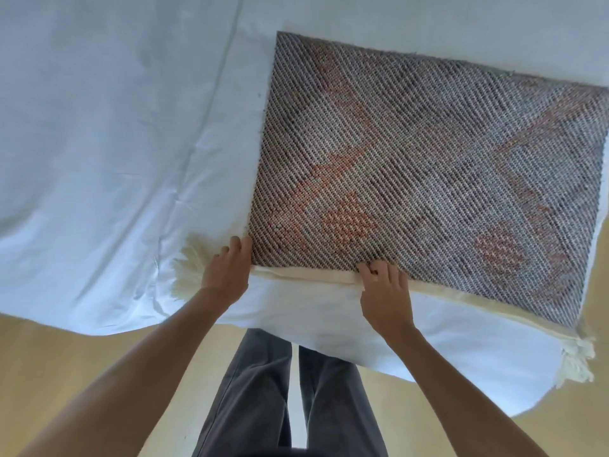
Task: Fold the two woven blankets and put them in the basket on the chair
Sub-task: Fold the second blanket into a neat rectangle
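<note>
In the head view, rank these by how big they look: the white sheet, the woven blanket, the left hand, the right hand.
1. white sheet
2. woven blanket
3. left hand and right hand, both on the blanket's near edge: they look alike, so I do not rank them.

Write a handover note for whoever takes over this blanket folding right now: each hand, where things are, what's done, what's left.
The left hand grips the woven blanket at its near left corner, beside the fringe.
The right hand pinches the cream hem partway along the near edge.
The blanket lies flat on the white sheet, close to its front edge.
Done: nothing visibly stowed; I cannot tell whether any fold has been made.
Left: fold this blanket, fold the second, then put both in the basket. The second blanket, basket and chair are out of view.
</note>
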Available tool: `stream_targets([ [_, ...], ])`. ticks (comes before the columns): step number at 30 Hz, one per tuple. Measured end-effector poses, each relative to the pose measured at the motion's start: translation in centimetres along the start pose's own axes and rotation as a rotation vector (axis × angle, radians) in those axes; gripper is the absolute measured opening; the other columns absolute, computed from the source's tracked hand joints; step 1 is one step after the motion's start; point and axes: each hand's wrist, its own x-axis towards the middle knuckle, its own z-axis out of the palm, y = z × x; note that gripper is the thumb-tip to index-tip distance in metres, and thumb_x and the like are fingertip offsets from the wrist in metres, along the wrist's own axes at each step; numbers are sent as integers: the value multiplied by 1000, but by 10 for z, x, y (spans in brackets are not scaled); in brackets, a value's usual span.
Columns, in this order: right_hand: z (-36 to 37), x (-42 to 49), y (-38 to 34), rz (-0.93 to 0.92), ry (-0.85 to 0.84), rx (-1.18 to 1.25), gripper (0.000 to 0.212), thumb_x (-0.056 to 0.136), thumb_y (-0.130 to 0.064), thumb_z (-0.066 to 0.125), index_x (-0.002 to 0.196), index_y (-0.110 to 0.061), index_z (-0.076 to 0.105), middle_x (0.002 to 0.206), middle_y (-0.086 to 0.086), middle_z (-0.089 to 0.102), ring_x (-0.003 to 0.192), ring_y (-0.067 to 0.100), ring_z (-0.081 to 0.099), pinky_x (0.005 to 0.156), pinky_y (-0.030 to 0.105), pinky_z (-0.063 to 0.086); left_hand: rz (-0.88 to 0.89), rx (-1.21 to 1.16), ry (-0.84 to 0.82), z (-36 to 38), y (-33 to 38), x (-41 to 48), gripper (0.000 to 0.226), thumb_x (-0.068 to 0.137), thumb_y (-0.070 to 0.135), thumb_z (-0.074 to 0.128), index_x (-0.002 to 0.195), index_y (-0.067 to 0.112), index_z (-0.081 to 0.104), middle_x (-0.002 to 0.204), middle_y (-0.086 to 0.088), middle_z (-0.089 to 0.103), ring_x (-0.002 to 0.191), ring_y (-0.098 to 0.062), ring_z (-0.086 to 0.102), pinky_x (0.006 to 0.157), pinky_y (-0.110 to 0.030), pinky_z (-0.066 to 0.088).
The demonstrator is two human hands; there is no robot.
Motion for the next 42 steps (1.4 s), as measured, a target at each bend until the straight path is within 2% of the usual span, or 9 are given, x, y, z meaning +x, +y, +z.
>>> stream_targets([
  [7, -3, 13, -15, -7, 31, 19, 27, 56, 10, 73, 76, -5, 62, 70, 11, 58, 64, 30, 59, 55, 35, 51, -46, 86, -27, -2, -31, -5, 43, 94, 13, 46, 134, 11, 30, 113, -12, 41, 74, -26, 63, 63, -35, 52],
  [12, 2, 5, -35, -1, 8, 95, 27, 55, 10, 72, 75, -5, 61, 71, 10, 57, 65, 29, 58, 57, 35, 51, -111, 68, -18, -7, -43, 0, 44, 84, 13, 55, 125, 10, 39, 114, -14, 43, 93, -30, 54, 70, -38, 48],
  [16, 5, -3, -36, 86, 2, 33, 31, 58, 10, 69, 84, -6, 62, 78, 10, 58, 72, 30, 57, 62, 37, 50, 247, 162, 155, -14, -32, 0, 40, 55, -3, 69, 92, 4, 56, 89, -19, 54, 75, -33, 52, 60, -41, 46],
  [21, -2, -9, -34, 265, -54, -47, 32, 59, 6, 73, 87, -6, 65, 78, 13, 61, 75, 31, 61, 67, 40, 52, 231, 227, -44, -7, -41, -1, 49, 72, 5, 70, 118, 10, 55, 119, -18, 53, 97, -33, 56, 75, -39, 51],
  [25, -7, -5, -35, 182, -50, 59, 34, 50, 12, 75, 76, -6, 64, 71, 9, 60, 66, 27, 61, 56, 31, 52, 194, 374, -66, -18, -49, 4, 49, 55, 8, 85, 100, 10, 66, 96, -15, 61, 82, -32, 62, 64, -37, 54],
  [27, -9, -5, -30, 143, -90, 138, 31, 61, 11, 68, 87, -5, 63, 86, 11, 62, 81, 28, 62, 67, 33, 52, 181, 433, -111, -23, -43, 7, 44, 73, 21, 72, 114, 17, 59, 115, -11, 54, 104, -29, 54, 82, -38, 48],
  [30, -3, -10, -14, 128, -192, 242, 37, 83, 1, 44, 119, -8, 52, 120, 10, 52, 115, 27, 46, 91, 34, 42, 128, 515, -204, -28, -12, 19, 39, 83, 35, 54, 121, 25, 56, 128, -5, 43, 118, -23, 40, 95, -36, 35],
  [35, -10, -21, 38, 280, 17, 450, 26, 90, -6, 46, 111, -7, 60, 109, 10, 60, 106, 27, 52, 88, 35, 44, 209, 325, -95, -41, 72, 33, 39, 87, 25, 47, 125, 15, 42, 124, -11, 44, 111, -27, 49, 82, -35, 47],
  [42, -5, -58, 195, 588, 240, 477, 26, 83, 0, 54, 108, 2, 61, 107, 22, 59, 101, 39, 53, 90, 47, 43, 342, 69, -131, -50, 249, 49, 54, 85, 26, 55, 130, 10, 30, 129, -18, 34, 120, -35, 38, 90, -44, 45],
])
